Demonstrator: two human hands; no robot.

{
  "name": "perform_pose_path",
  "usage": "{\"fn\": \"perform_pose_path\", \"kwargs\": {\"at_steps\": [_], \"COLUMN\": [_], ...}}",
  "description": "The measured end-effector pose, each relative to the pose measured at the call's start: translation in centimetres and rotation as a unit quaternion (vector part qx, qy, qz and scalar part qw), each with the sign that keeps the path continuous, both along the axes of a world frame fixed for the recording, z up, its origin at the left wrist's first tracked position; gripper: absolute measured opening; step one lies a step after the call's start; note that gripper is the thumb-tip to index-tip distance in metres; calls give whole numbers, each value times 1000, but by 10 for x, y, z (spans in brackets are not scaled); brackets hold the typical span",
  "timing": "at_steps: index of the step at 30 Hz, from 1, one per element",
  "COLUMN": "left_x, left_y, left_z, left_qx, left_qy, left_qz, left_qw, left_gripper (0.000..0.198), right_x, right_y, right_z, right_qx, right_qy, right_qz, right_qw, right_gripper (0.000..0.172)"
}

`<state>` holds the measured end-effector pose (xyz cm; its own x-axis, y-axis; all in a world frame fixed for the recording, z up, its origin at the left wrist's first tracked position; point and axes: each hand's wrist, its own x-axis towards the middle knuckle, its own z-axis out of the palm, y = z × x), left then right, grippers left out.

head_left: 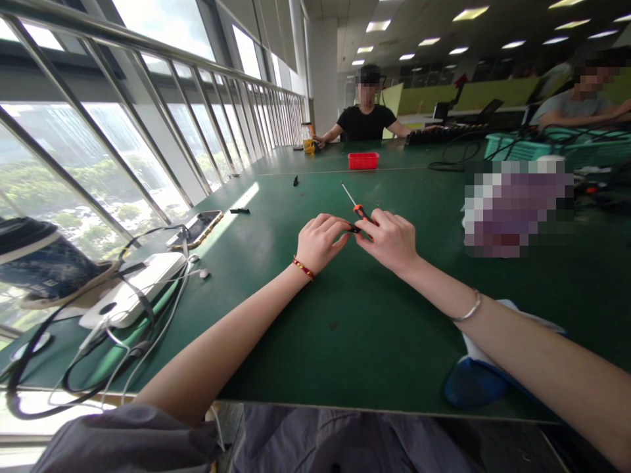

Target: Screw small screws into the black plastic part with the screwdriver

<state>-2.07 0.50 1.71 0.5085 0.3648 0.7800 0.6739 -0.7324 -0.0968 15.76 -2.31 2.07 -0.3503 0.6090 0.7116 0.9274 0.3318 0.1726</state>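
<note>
Both hands meet over the middle of the green table (pixel 355 328). My right hand (pixel 392 240) is closed around the orange-and-black handle of a small screwdriver (pixel 355 207), whose thin metal shaft points away toward the far side. My left hand (pixel 320 240) is closed in a pinch on a small black part (pixel 353 229) held right against the right hand's fingertips. A red bead bracelet sits on the left wrist and a silver bangle on the right forearm.
A red tray (pixel 363 160) lies farther up the table. Two small black parts (pixel 239 210) (pixel 295 179) rest toward the left. A phone (pixel 200 225), white device and cables (pixel 128 295) crowd the left edge by the railing. Two people sit at the far end. A blue cloth (pixel 476 381) lies under my right forearm.
</note>
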Motion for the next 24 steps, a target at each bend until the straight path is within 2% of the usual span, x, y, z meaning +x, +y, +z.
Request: {"fn": "perform_pose_path", "kwargs": {"at_steps": [7,12,16,24], "left_x": [1,1,1,-1], "left_y": [0,-1,0,4], "left_z": [1,1,1,1], "left_qx": [-12,12,30,16], "left_qy": [1,-2,19,49], "left_qz": [8,3,12,7], "left_qw": [1000,1000,999,999], "left_gripper": [17,18,18,14], "right_x": [-2,-2,-2,-3], "right_y": [-1,-2,-2,-2], "right_z": [0,1,0,0], "right_qx": [-1,-2,-2,-15], "right_qy": [6,3,-3,-15], "right_qz": [5,6,4,11], "right_qw": [1000,1000,1000,1000], "right_gripper": [30,31,30,29]}}
